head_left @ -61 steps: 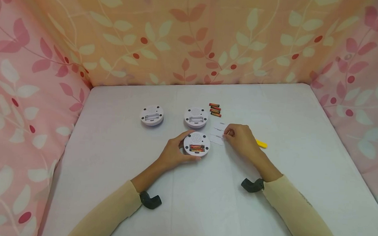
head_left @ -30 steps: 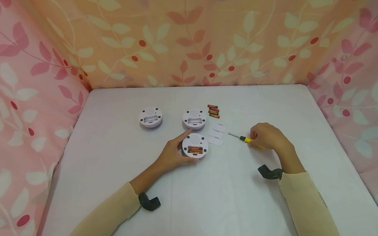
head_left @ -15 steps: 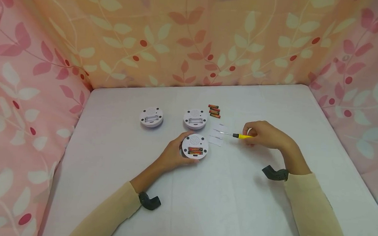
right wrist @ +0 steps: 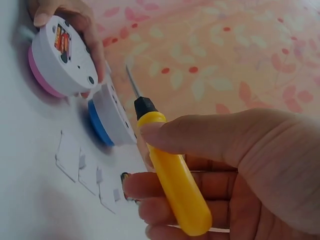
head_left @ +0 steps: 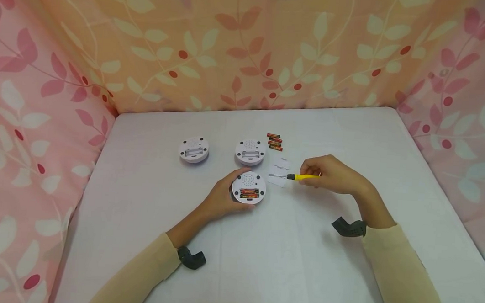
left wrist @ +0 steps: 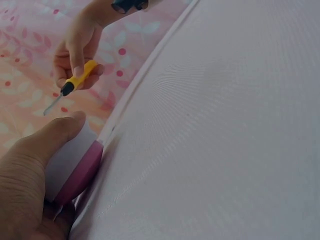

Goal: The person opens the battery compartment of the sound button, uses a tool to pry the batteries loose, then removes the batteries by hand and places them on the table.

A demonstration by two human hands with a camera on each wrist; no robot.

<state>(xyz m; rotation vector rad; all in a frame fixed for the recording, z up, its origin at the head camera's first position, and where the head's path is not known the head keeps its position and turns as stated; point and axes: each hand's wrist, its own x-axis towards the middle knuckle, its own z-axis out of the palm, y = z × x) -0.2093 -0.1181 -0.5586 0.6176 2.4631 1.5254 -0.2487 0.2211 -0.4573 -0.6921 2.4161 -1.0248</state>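
Note:
My left hand (head_left: 222,199) grips a round white battery-powered device (head_left: 249,181) at its rim, underside up. Its open compartment holds red-and-black batteries (head_left: 249,193). In the left wrist view the device's lower part (left wrist: 84,172) is pink. My right hand (head_left: 335,175) pinches a screwdriver by its yellow handle (right wrist: 181,192), thumb along one side and fingers curled on the other. The screwdriver's metal shaft (head_left: 278,176) points left toward the device, apart from it and over three white battery covers (right wrist: 88,175).
Two similar white devices, one at the left (head_left: 194,155) and one behind the held one (head_left: 250,157), lie with battery slots showing. Several loose batteries (head_left: 274,142) are grouped at the back. White cloth (head_left: 261,262) covers the table; floral curtains (head_left: 248,46) hang around it.
My right hand left the battery covers, picked up the screwdriver from the table on the right, and brought it leftward toward the device. My left hand has stayed on the device.

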